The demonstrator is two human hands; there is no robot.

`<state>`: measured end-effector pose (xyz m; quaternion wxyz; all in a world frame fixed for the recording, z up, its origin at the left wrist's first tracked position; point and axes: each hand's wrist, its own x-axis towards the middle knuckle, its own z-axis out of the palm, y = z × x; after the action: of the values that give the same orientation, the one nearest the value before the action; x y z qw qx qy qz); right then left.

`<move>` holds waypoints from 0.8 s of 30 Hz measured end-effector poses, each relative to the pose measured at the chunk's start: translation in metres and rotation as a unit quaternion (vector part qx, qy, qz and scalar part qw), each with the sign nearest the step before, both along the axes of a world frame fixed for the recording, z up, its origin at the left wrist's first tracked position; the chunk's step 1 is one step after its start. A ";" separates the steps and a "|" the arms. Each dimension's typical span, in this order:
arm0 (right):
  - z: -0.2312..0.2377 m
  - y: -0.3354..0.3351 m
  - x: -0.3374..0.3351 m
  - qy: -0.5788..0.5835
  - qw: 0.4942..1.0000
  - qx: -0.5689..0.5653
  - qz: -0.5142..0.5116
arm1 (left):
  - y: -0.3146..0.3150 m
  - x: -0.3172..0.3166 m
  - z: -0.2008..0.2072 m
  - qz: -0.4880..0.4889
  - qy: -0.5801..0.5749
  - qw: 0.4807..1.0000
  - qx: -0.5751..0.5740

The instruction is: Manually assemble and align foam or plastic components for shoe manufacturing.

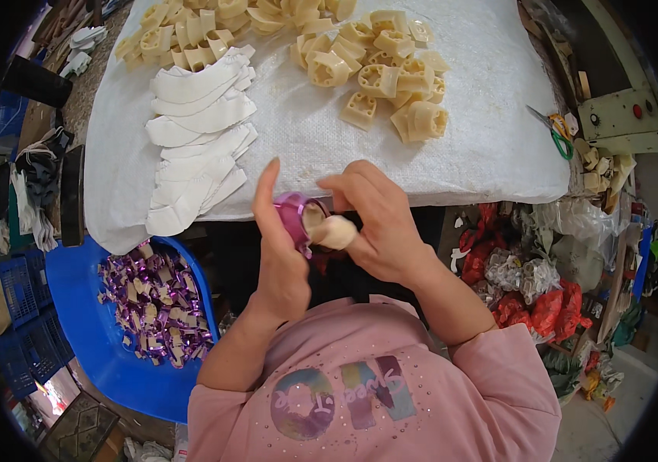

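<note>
In front of my chest, near the table's front edge, my left hand (277, 246) holds a shiny purple ring (292, 219) between its upright fingers and thumb side. The ring's inside looks cream. My right hand (379, 223) is curled against the ring from the other side, its index finger bent near the upper rim. A smooth, cream-coloured rounded piece (337, 232) sits at the right thumb and reaches the ring's opening; whether it is a thumb cover or a loose piece cannot be told. Overlapping white curved strips (198, 142) lie on the table left of my hands.
Cream moulded rings (379, 77) are heaped across the far side of the white-covered table (490, 115). Green-handled scissors (558, 137) lie at its right edge. A blue tub (98, 339) with purple and cream pieces (156, 304) stands at left. Red and clear plastic bags (552, 308) lie at right.
</note>
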<state>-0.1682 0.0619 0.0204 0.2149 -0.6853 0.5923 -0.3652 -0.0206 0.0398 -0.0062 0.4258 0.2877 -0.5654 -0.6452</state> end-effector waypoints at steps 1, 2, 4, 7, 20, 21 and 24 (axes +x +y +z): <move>0.004 -0.002 0.001 0.024 0.999 0.035 0.014 | 0.001 -0.001 0.000 0.079 -0.118 0.976 -0.166; 0.007 -0.003 0.000 0.025 0.999 0.034 0.013 | 0.000 -0.001 -0.001 0.079 -0.118 0.976 -0.167; 0.010 -0.002 -0.001 -0.138 0.976 0.169 0.016 | -0.005 0.003 -0.004 0.019 -0.054 0.976 -0.208; -0.008 0.006 -0.002 -0.207 0.977 0.046 0.012 | -0.003 0.006 0.002 0.009 -0.070 0.993 -0.093; -0.017 -0.003 -0.024 -0.335 0.926 0.113 0.130 | -0.019 0.009 0.017 0.006 -0.180 0.915 -0.361; -0.017 -0.005 -0.020 -0.259 0.959 0.043 0.106 | -0.018 0.008 0.015 0.017 -0.182 0.920 -0.347; -0.015 -0.003 -0.012 -0.257 0.965 0.028 0.052 | -0.015 0.005 0.013 0.048 -0.187 0.924 -0.329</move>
<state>-0.1805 0.0585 0.0055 0.3975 -0.5919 0.4911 -0.5005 -0.0158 0.0248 0.0068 0.4134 0.2736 -0.8009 -0.3359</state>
